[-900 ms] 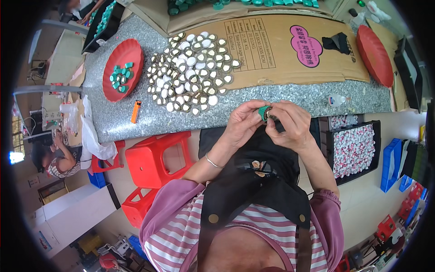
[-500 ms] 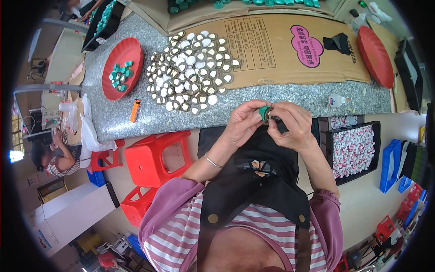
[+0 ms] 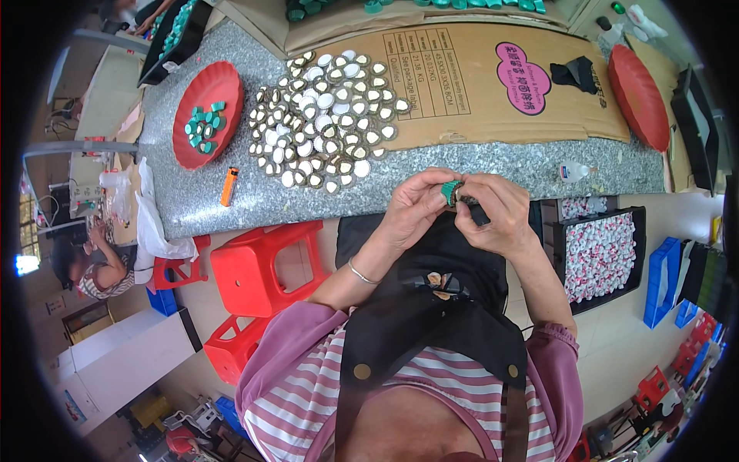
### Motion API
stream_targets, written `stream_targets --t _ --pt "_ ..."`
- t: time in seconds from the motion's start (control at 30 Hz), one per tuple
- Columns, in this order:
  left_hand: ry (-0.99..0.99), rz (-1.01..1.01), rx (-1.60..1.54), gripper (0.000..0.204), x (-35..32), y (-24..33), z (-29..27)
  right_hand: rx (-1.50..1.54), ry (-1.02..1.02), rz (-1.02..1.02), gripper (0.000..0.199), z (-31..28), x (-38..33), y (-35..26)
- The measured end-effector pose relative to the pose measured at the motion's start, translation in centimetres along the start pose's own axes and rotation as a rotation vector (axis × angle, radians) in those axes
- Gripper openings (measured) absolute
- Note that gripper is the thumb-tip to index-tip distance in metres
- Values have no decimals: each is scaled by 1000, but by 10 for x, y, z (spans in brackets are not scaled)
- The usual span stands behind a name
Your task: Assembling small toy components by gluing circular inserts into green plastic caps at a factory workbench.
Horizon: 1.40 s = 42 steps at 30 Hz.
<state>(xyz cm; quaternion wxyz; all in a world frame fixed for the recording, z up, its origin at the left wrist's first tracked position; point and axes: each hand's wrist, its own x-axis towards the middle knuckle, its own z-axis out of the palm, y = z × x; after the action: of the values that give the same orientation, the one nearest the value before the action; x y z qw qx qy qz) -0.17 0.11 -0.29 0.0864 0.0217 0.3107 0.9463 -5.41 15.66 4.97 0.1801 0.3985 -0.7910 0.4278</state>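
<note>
Above the near edge of the speckled counter [image 3: 262, 208], both hands meet at a small green ridged cap [image 3: 449, 189]. Thumb and fingers of my left hand [image 3: 409, 209] pinch it from the left side. My right hand [image 3: 499, 214] is closed at the cap's open side, its fingertips against a small dark-rimmed piece [image 3: 459, 195] that is mostly hidden. Beyond my hands to the left spreads a pile of small round pieces with pale centres and dark rims [image 3: 331, 150]. Several similar green caps [image 3: 202, 128] lie in a red scalloped dish [image 3: 209, 83].
A flat cardboard sheet [image 3: 439, 127] covers the counter's middle, with a second red dish [image 3: 637, 100] at its right end. An orange tube [image 3: 229, 187] and a small clear bottle [image 3: 573, 171] lie nearby. Red stools [image 3: 242, 277] stand left below; a black crate of white-and-pink parts [image 3: 600, 258] sits right.
The green cap has turned slightly between my fingers. Both hands stay in nearly the same place.
</note>
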Motion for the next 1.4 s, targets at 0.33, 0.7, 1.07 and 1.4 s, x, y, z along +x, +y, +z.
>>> stream_targets --t 0.33,0.7,1.07,1.4 --pt "-33 0 57 25 0 6 4 -35 -1 -53 25 1 0 1" --pt "90 87 195 26 -3 1 13 -175 -8 -89 26 11 -4 -7" --pt "223 101 35 21 -5 2 13 233 183 500 30 36 -14 -23" --pt "212 32 161 26 -8 9 16 406 181 655 26 38 -22 -22"
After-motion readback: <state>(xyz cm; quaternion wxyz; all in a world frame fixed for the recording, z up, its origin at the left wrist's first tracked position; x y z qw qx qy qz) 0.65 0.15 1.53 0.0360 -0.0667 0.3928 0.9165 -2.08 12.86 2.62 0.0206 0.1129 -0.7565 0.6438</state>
